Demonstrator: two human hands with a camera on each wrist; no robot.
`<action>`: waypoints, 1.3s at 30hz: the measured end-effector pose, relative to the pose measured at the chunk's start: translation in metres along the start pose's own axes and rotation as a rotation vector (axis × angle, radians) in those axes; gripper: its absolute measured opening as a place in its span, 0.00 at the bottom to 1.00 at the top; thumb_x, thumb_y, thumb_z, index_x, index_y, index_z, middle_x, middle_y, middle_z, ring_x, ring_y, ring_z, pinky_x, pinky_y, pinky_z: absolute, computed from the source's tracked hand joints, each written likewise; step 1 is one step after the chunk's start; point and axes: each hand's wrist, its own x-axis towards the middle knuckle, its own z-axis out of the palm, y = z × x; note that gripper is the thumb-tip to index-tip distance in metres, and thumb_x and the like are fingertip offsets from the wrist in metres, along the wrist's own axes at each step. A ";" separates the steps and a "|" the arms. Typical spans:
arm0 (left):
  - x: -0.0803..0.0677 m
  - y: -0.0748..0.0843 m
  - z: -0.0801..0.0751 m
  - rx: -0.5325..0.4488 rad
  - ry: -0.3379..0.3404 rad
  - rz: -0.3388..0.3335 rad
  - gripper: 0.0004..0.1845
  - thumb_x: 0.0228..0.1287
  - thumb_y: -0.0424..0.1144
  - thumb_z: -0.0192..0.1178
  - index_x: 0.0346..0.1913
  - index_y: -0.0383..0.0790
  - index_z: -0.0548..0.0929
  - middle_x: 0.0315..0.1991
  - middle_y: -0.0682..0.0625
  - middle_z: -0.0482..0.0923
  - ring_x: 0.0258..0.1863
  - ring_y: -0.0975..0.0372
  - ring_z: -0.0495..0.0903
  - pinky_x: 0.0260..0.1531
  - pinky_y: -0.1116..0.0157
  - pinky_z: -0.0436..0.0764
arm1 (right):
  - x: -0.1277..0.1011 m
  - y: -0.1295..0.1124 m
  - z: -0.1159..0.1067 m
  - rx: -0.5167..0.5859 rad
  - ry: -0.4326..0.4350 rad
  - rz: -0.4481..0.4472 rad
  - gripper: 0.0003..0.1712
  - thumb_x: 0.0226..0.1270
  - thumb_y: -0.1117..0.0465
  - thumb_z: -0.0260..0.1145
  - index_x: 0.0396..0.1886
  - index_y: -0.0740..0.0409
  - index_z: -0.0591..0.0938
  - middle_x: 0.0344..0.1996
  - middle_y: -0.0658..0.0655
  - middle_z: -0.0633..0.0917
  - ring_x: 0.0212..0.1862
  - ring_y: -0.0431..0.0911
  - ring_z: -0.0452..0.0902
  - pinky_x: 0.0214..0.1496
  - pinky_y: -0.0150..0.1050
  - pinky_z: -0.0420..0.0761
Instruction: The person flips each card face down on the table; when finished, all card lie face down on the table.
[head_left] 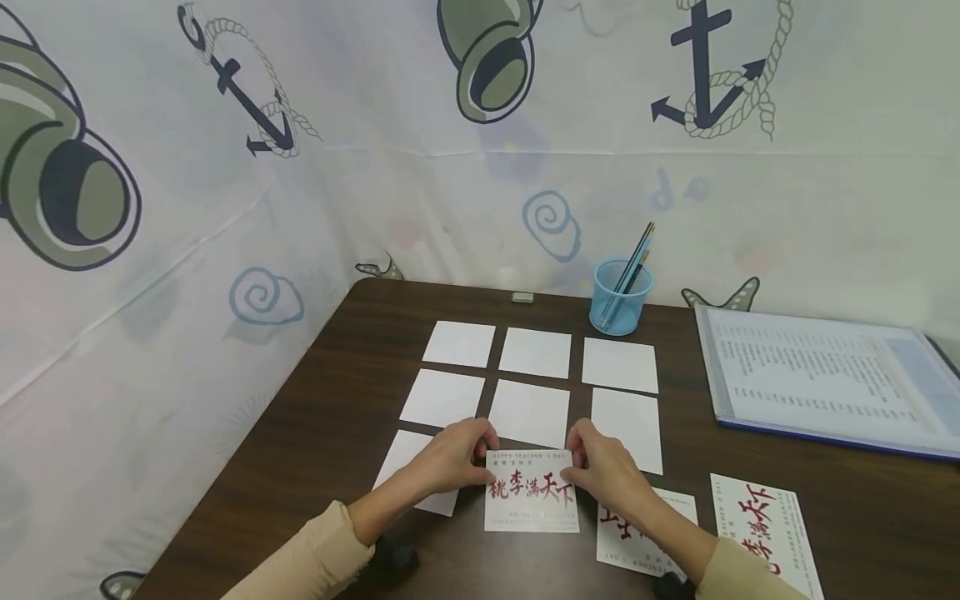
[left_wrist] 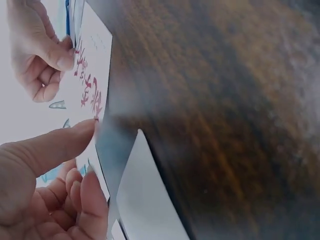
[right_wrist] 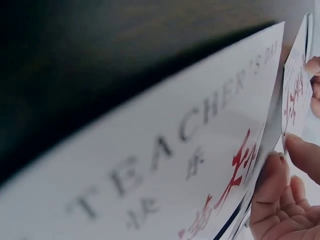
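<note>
A white greeting card (head_left: 531, 493) with red brush lettering lies at the near middle of the dark wooden table (head_left: 330, 417). My left hand (head_left: 471, 461) pinches its top left corner and my right hand (head_left: 583, 463) pinches its top right corner. The left wrist view shows the same card (left_wrist: 91, 82) edge-on, with my left thumb (left_wrist: 55, 144) against it and my right hand (left_wrist: 41, 52) beyond. In the right wrist view my right fingers (right_wrist: 272, 192) sit by the held card (right_wrist: 295, 87). A second printed card (right_wrist: 165, 165) lies flat beneath them.
Several blank white cards (head_left: 529, 410) lie in a grid behind the held one. Two more printed cards (head_left: 765, 527) lie at the near right, one (head_left: 645, 537) under my right forearm. A blue pen cup (head_left: 621, 298), a clear-covered folder (head_left: 825, 379) and a small eraser (head_left: 522, 297) stand farther back.
</note>
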 end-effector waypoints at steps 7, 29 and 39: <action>0.000 0.003 -0.007 -0.295 -0.051 -0.036 0.13 0.50 0.30 0.69 0.36 0.38 0.76 0.31 0.51 0.76 0.30 0.63 0.74 0.29 0.70 0.74 | -0.002 0.004 -0.009 0.233 -0.038 0.044 0.15 0.55 0.73 0.68 0.36 0.60 0.70 0.24 0.52 0.74 0.26 0.40 0.74 0.25 0.29 0.79; 0.022 0.028 -0.010 -0.926 0.114 -0.202 0.13 0.59 0.29 0.59 0.44 0.28 0.69 0.33 0.45 0.78 0.31 0.64 0.82 0.32 0.64 0.83 | -0.005 -0.038 0.024 -0.140 0.372 -0.582 0.25 0.37 0.65 0.80 0.38 0.59 0.79 0.26 0.49 0.75 0.26 0.35 0.66 0.25 0.25 0.68; 0.024 0.047 -0.021 -1.002 0.152 -0.154 0.12 0.60 0.29 0.55 0.45 0.30 0.68 0.40 0.36 0.76 0.34 0.61 0.82 0.35 0.62 0.83 | -0.006 -0.038 0.008 -0.325 0.537 -0.731 0.27 0.37 0.73 0.76 0.42 0.60 0.79 0.26 0.51 0.77 0.27 0.39 0.73 0.28 0.30 0.77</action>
